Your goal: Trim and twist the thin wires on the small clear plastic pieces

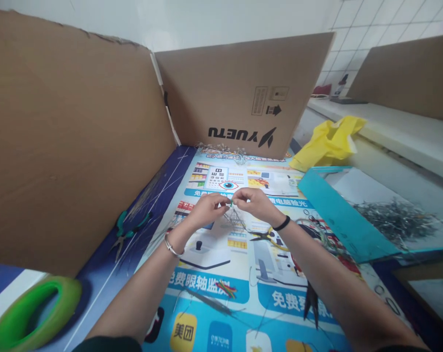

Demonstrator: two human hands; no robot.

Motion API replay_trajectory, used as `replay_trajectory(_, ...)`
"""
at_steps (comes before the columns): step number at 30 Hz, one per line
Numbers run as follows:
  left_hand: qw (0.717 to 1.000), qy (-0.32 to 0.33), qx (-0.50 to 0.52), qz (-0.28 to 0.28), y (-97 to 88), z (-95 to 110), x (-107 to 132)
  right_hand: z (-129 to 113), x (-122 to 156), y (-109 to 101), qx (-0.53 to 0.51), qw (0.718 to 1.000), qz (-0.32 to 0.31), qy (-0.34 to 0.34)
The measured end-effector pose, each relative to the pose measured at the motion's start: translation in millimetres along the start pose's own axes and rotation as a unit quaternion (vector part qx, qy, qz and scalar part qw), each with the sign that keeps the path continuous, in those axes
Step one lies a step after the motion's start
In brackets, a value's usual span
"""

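My left hand and my right hand meet over the middle of a printed poster mat. Both pinch a small green piece held between their fingertips, with a bundle of thin wires hanging just below it. My left wrist wears a silver bangle, my right a black band. A yellow-handled pair of scissors lies on the mat under my right wrist.
Cardboard panels wall off the left and back. Green-handled pliers lie at left, a green tape roll at lower left. A teal tray holds metal wire scraps. A yellow bag lies behind it. Coloured wire bits rest on the mat.
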State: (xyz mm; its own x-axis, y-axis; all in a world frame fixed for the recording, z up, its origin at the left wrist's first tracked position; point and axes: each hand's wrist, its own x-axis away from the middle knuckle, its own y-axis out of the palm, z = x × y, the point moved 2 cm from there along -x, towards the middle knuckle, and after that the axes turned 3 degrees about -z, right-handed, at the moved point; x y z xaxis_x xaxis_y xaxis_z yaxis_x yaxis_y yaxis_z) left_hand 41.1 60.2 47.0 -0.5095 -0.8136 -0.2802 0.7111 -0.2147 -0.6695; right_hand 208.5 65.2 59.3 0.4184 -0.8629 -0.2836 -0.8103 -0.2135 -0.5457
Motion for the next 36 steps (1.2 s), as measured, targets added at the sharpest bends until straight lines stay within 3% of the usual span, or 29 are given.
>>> replay_trajectory(5,0.997,-0.005,-0.071,0.011,0.3,12,8,-4,1,2,0.001,1.000,-0.003,-0.011)
replay_trajectory(9,0.990,-0.042,-0.124,0.052,2.7,20,15,-5,4,3,-0.001,1.000,0.010,-0.009)
replay_trajectory(15,0.977,-0.111,-0.154,0.099,20.6,27,23,0,19,10,-0.010,0.998,0.056,0.012)
replay_trajectory(19,0.984,-0.119,-0.113,0.073,30.5,26,26,5,30,15,-0.020,0.997,0.073,0.024)
replay_trajectory(25,0.993,-0.115,-0.007,0.032,29.8,20,25,11,39,18,-0.030,0.995,0.091,0.025)
replay_trajectory(36,0.979,-0.142,0.146,0.025,27.9,15,22,9,43,21,-0.014,0.997,0.061,-0.038)
